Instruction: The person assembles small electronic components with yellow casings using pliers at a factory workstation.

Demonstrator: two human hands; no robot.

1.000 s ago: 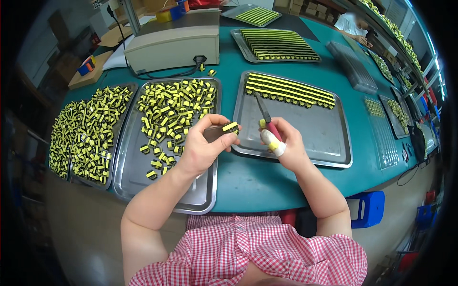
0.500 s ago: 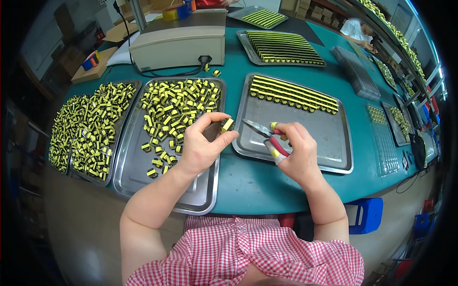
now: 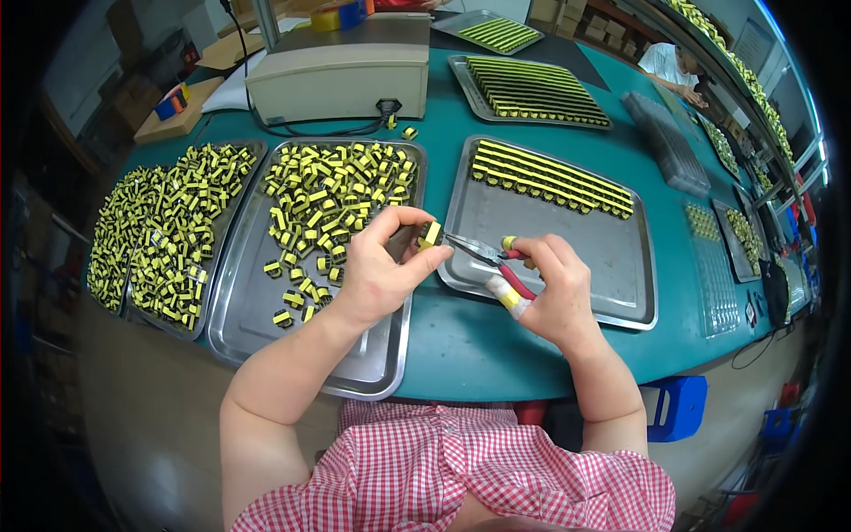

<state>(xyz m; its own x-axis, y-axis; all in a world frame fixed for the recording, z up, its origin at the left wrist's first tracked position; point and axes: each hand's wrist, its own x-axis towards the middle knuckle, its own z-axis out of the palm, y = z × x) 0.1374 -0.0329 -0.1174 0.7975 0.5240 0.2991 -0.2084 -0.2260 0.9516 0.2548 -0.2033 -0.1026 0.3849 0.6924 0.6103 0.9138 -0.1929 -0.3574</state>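
Even light falls about the left hand (image 3: 381,275); sheen marks the metal tray (image 3: 377,368) beneath it; well outward, the fisheye field bends and blackens

From my station, I read no text, label, brand, number or sign in the head view. On the pale wall panel (image 3: 752,43) at upper right, I cannot resolve any characters. The same applies to the grey equipment housing (image 3: 341,84), the cartons (image 3: 614,29) beyond the bench (image 3: 470,372) and the held yellow-and-black part (image 3: 431,233).
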